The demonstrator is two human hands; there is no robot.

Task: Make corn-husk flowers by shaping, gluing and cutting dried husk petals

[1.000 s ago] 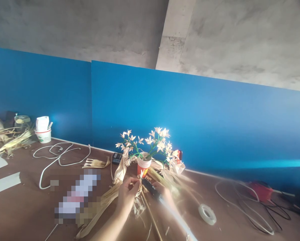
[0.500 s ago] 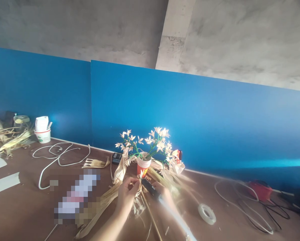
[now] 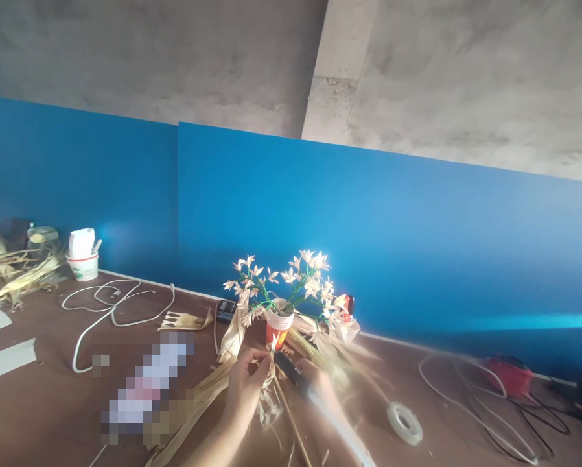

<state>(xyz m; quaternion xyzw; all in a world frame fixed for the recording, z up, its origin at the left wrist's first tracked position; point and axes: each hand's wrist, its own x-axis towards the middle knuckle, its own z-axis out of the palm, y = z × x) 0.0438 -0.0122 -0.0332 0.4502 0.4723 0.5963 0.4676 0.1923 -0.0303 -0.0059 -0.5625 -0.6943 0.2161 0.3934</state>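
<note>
My left hand (image 3: pixel 247 376) is closed in a pinch, low in the middle of the view. Between its fingertips is a small pale husk flower (image 3: pixel 274 341) with pointed petals. My right hand (image 3: pixel 320 383) is wrapped around a dark tubular tool (image 3: pixel 291 373), whose tip meets the base of the flower or comes very close to it. A bright streak of glare crosses the right forearm and hides part of the grip. Just behind both hands stands an orange paper cup (image 3: pixel 277 324) holding green stems with several pale husk flowers (image 3: pixel 310 279).
Dry corn husks (image 3: pixel 198 405) lie around the cup. A roll of clear tape (image 3: pixel 404 423) is to the right, near a red object (image 3: pixel 509 376) with cables. On the left are a white cable (image 3: pixel 84 337), a blurred-out object (image 3: pixel 148 386) and a white tub (image 3: pixel 83 266). A blue partition (image 3: pixel 369 227) rises behind.
The view has tilted slightly, so the table things sit a little lower. Both hands keep nearly the same pose, with the tool still at the flower.
</note>
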